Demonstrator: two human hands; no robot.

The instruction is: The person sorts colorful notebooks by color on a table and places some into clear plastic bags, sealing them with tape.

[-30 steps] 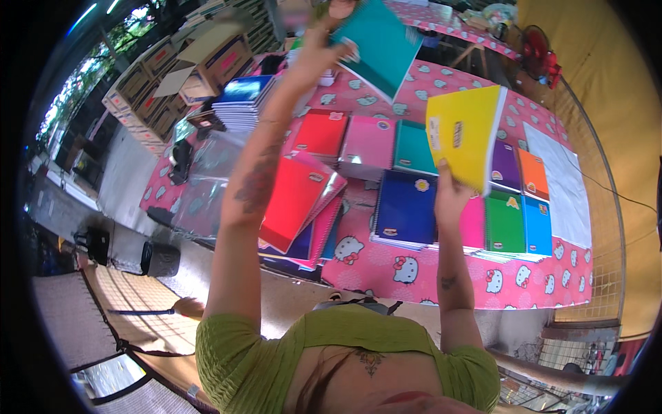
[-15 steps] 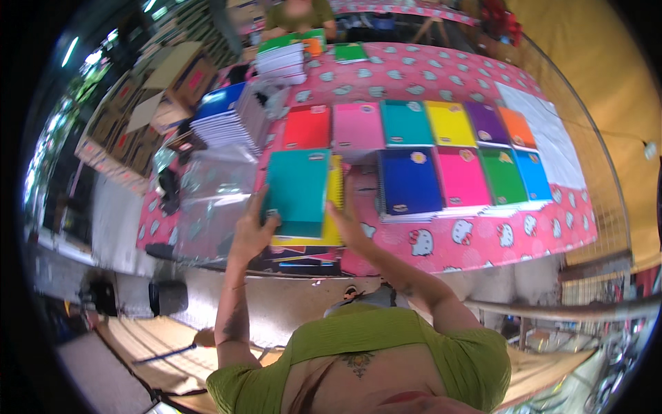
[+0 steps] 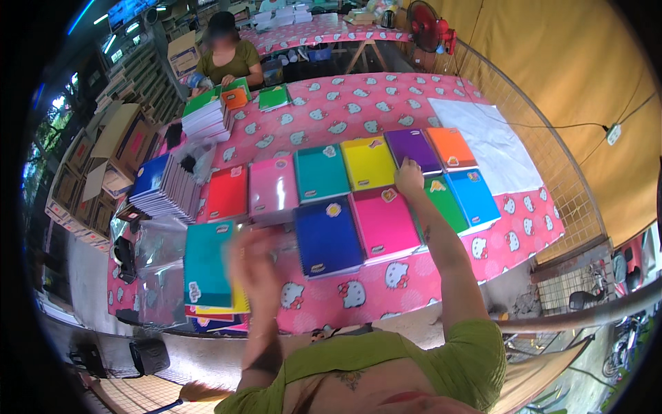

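Observation:
My right hand reaches across the table, fingers bent and together at the near edge of a purple notebook. Smeared by motion, my left hand is over the right side of a teal spiral notebook, which tops a small pile. A yellow notebook's edge sticks out beneath the teal one. Two rows of notebook stacks stand beyond: red, pink, teal, yellow, purple and orange at the back; dark blue, bright pink, green and light blue in front.
A stack of blue notebooks stands at the left, with clear plastic near it. Cardboard boxes are piled beyond the table's left side. Across the table a person handles green and orange notebooks. White paper lies at the right.
My right hand has left the teal notebook's pile and reached right to the purple notebook. My left hand has shifted from the teal notebook's left side to its right side. The view has turned.

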